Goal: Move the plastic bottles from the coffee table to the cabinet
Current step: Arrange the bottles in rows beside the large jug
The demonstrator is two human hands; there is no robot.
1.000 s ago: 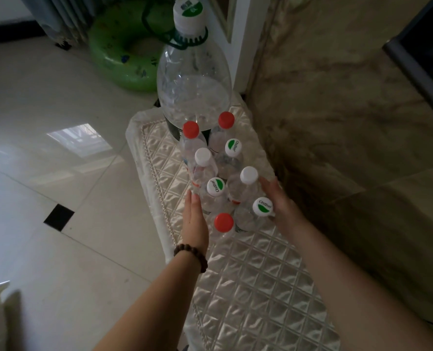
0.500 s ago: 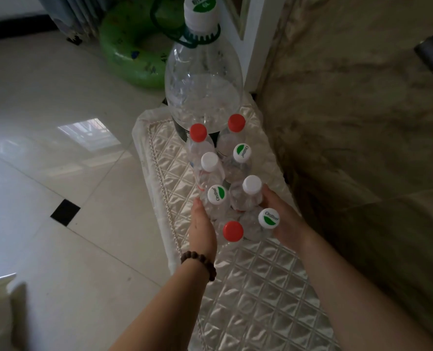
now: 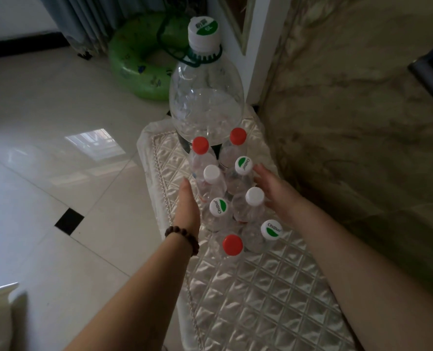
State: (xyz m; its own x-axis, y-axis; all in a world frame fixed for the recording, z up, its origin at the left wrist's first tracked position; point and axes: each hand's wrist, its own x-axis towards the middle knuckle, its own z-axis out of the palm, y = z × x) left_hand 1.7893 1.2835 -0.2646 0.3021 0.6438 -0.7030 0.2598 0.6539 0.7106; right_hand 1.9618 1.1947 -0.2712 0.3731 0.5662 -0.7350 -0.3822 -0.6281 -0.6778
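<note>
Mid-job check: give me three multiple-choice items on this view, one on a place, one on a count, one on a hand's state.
1. The big bottle stands where?
A. beyond the small bottles
B. on the floor
C. nearest the camera

2. How many red caps show?
A. one
B. three
C. five

3. The left hand is:
A. fisted round a cap
B. open, flat beside the cluster
C. out of view

Answers: 1 A, it rises behind the cluster on the table. 2 B, two far, one near. 3 B, fingers are straight, nothing gripped.
</note>
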